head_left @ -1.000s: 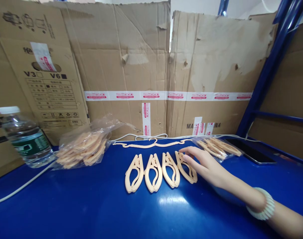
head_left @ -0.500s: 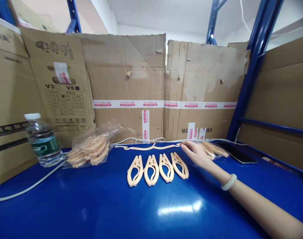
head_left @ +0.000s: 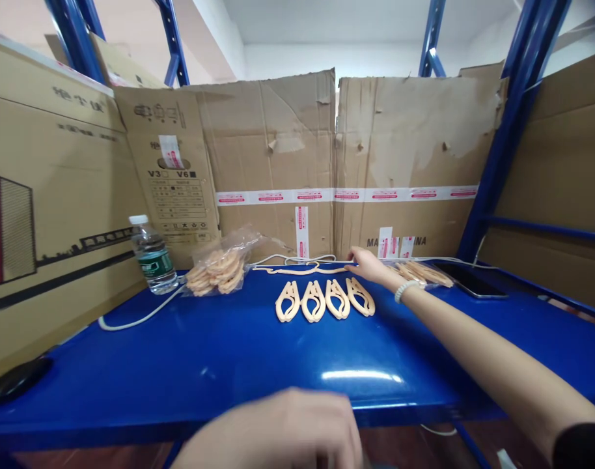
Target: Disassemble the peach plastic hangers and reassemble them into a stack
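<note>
At the back of the blue table, an unfolded cream folding clothes hanger (head_left: 290,270) lies with its hook upward. My right hand (head_left: 368,264) pinches its right end between thumb and fingers. In front of it, several folded hangers (head_left: 313,303) lie in a row, their narrow ends pointing back. My left hand (head_left: 288,433) has come in low at the front edge, smeared by motion. Its fingers look bent, but what they hold, if anything, does not show.
A clear bag of folded hangers (head_left: 217,270) and a water bottle (head_left: 153,257) stand left. Right of my hand are another bag of hangers (head_left: 422,273) and a black phone (head_left: 470,281). A black mouse (head_left: 17,379) sits front left; cardboard (head_left: 273,163) walls the back.
My left hand has entered at the bottom. My right hand has gone from resting beside the unfolded hanger's right end to pinching it. The view has drawn back and turned left.
</note>
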The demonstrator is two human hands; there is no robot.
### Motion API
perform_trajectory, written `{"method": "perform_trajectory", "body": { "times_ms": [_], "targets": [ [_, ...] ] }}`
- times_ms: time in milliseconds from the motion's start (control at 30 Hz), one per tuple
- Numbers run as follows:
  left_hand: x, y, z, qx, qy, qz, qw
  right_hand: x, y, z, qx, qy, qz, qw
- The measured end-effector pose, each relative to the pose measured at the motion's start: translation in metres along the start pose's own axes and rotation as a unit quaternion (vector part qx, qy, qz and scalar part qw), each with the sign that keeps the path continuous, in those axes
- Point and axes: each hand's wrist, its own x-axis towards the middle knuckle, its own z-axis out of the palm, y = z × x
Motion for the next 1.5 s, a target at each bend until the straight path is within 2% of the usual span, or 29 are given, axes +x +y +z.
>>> {"method": "perform_trajectory", "body": {
  "times_ms": [100, 200, 300, 433, 533, 633, 800, 933, 1133, 1200, 1333, 1433, 1500],
  "targets": [
    [0.023, 0.008, -0.04, 0.004, 0.058, -0.017, 0.998, 0.009, -0.005, 0.001, -0.024, -0.029, 0.017, 0.999],
    [0.045, 0.001, -0.078, -0.018, 0.184, -0.054, 0.981, 0.014, -0.006, 0.001, -0.039, -0.057, 0.03, 0.997],
    [0.055, -0.024, -0.106, -0.011, 0.239, -0.079, 0.968, 0.018, -0.005, 0.001, -0.045, -0.082, 0.027, 0.995],
    [0.055, -0.07, -0.126, -0.022, 0.308, -0.123, 0.943, 0.022, 0.001, 0.002, -0.056, -0.112, 0.015, 0.992],
    [0.052, -0.1, -0.13, -0.023, 0.359, -0.134, 0.923, 0.023, 0.009, 0.008, -0.064, -0.131, 0.004, 0.989],
    [0.049, -0.116, -0.129, -0.029, 0.389, -0.124, 0.912, 0.023, 0.015, 0.015, -0.068, -0.142, -0.01, 0.988],
    [0.041, -0.114, -0.122, -0.055, 0.394, -0.108, 0.911, 0.021, 0.016, 0.016, -0.078, -0.149, -0.028, 0.985],
    [0.034, -0.103, -0.115, -0.088, 0.395, -0.114, 0.907, 0.018, 0.011, -0.002, -0.069, -0.14, -0.049, 0.987],
    [0.031, -0.095, -0.111, -0.156, 0.396, -0.147, 0.893, -0.004, 0.007, -0.04, -0.029, -0.06, -0.059, 0.996],
    [0.031, -0.094, -0.112, -0.205, 0.414, -0.16, 0.872, -0.017, 0.007, -0.048, -0.011, -0.028, -0.052, 0.998],
    [0.03, -0.099, -0.119, -0.326, 0.466, -0.183, 0.802, -0.044, 0.003, -0.049, 0.031, 0.025, -0.052, 0.998],
    [0.03, -0.106, -0.123, -0.329, 0.482, -0.181, 0.791, -0.06, -0.004, -0.043, 0.081, 0.076, -0.061, 0.992],
    [0.031, -0.109, -0.123, -0.319, 0.495, -0.172, 0.79, -0.068, -0.01, -0.04, 0.094, 0.084, -0.079, 0.989]
  ]
}}
